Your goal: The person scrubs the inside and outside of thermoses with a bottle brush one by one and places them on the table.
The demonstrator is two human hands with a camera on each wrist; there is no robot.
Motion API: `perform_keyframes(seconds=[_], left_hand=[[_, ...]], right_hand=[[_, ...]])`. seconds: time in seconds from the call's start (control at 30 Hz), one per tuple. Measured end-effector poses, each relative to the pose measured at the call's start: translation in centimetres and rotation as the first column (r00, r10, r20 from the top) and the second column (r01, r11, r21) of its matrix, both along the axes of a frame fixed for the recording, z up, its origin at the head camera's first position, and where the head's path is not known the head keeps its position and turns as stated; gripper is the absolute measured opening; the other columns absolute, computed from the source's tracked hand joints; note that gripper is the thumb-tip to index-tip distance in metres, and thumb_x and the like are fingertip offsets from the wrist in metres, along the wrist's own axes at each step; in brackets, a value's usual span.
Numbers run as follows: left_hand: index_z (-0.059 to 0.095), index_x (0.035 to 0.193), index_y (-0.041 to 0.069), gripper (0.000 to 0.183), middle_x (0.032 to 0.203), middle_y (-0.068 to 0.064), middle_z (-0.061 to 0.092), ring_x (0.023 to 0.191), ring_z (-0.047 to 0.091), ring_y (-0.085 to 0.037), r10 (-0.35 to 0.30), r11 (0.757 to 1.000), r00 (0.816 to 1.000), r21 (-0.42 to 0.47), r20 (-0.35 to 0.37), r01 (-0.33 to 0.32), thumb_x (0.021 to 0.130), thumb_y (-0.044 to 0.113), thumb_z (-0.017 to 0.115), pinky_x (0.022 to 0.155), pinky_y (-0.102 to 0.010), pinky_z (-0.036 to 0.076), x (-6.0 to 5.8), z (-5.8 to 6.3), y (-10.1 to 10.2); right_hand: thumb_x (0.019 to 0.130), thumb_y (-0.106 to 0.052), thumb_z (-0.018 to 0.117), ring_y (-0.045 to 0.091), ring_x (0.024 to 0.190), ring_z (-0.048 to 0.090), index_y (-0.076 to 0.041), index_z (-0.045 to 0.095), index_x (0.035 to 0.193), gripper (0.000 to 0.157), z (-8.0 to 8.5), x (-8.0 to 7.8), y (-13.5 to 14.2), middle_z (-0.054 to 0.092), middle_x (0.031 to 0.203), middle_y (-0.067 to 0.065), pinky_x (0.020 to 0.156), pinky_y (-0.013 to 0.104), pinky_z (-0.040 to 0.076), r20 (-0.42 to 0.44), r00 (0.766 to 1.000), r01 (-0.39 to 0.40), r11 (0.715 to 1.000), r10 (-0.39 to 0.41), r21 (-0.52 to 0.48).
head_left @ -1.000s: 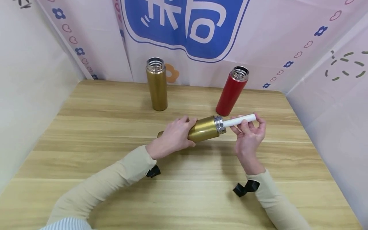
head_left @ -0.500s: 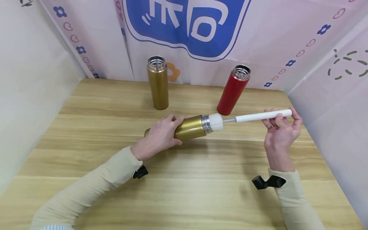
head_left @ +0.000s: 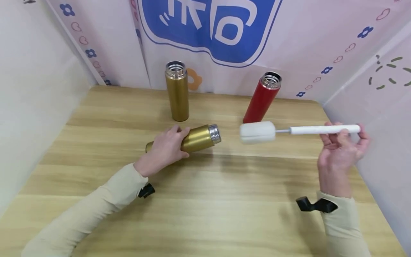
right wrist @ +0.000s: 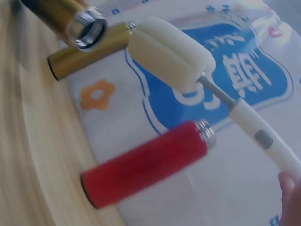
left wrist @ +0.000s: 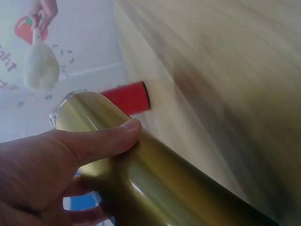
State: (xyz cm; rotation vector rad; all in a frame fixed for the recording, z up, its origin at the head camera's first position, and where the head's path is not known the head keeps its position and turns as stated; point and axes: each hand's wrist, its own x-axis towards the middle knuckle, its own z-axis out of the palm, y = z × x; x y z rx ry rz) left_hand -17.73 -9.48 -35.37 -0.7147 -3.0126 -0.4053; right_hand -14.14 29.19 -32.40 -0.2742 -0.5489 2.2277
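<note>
My left hand grips a gold thermos bottle round its body. The bottle lies tilted, its uncapped steel mouth pointing right. In the left wrist view my thumb presses along the bottle's side. On the right, my right hand holds a sponge bottle brush by the end of its white handle. The brush is level in the air, and its white sponge head is apart from the bottle mouth. The right wrist view shows the sponge head whole and only a bit of the hand.
A second gold thermos bottle stands uncapped at the back of the wooden table. To its right stands a red thermos bottle, also uncapped, just behind the sponge head. A printed cloth hangs behind the table.
The brush has come out of the gold bottle, its sponge head first at the mouth, then free. My right hand moved right with it. My left hand moved left with the bottle.
</note>
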Motion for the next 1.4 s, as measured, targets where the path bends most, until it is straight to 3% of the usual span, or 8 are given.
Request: perform_keyframes(seconds=[0.17, 0.3, 0.7, 1.07, 1.4], left_hand=[[0.053, 0.132, 0.012, 0.076, 0.112, -0.017, 0.057, 0.097, 0.059, -0.039, -0.025, 0.999, 0.997, -0.027, -0.077, 0.023, 0.066, 0.027, 0.087, 0.072, -0.051, 0.054, 0.3, 0.8, 1.3], [0.052, 0.133, 0.014, 0.076, 0.114, -0.016, 0.057, 0.099, 0.058, -0.041, -0.026, 0.999, 0.994, -0.050, -0.104, 0.021, 0.066, 0.027, 0.086, 0.075, -0.053, 0.053, 0.6, 1.1, 2.0], [0.053, 0.129, 0.015, 0.074, 0.110, -0.014, 0.058, 0.094, 0.059, -0.038, -0.053, 0.994, 0.980, -0.108, -0.193, 0.033, 0.065, 0.028, 0.087, 0.070, -0.050, 0.054, 1.0, 0.8, 2.9], [0.052, 0.129, 0.016, 0.074, 0.111, -0.014, 0.057, 0.095, 0.059, -0.038, -0.068, 0.994, 0.979, -0.097, -0.193, 0.050, 0.065, 0.028, 0.087, 0.071, -0.050, 0.054, 1.2, 0.6, 3.1], [0.053, 0.130, 0.014, 0.075, 0.111, -0.015, 0.058, 0.094, 0.060, -0.038, -0.082, 0.995, 0.975, -0.077, -0.207, 0.068, 0.065, 0.029, 0.087, 0.071, -0.050, 0.054, 1.4, 0.6, 3.0]], right_hand=[[0.086, 0.015, 0.054, 0.037, 0.061, 0.067, 0.000, 0.040, 0.113, 0.034, 0.0, -0.2, -3.2, 0.062, 0.076, 0.026, 0.053, 0.042, 0.057, -0.161, 0.974, -0.134, 0.979, 0.159, 0.155], [0.086, 0.012, 0.055, 0.038, 0.062, 0.068, 0.001, 0.042, 0.111, 0.031, 0.1, -0.2, -3.9, 0.063, 0.077, 0.027, 0.054, 0.044, 0.057, -0.214, 0.958, -0.155, 0.972, 0.191, 0.175], [0.087, 0.013, 0.054, 0.034, 0.061, 0.067, 0.000, 0.044, 0.111, 0.029, -0.1, -1.5, -4.3, 0.061, 0.075, 0.025, 0.053, 0.039, 0.057, -0.115, 0.993, -0.026, 0.992, 0.041, 0.126], [0.087, 0.014, 0.052, 0.035, 0.061, 0.065, -0.003, 0.044, 0.109, 0.028, 0.1, -2.5, -4.2, 0.060, 0.074, 0.026, 0.050, 0.037, 0.057, -0.109, 0.992, 0.083, 0.988, -0.069, 0.133], [0.086, 0.017, 0.050, 0.035, 0.062, 0.064, -0.003, 0.044, 0.108, 0.030, 0.3, -2.9, -4.1, 0.059, 0.075, 0.026, 0.051, 0.037, 0.057, -0.099, 0.991, 0.106, 0.984, -0.092, 0.143]])
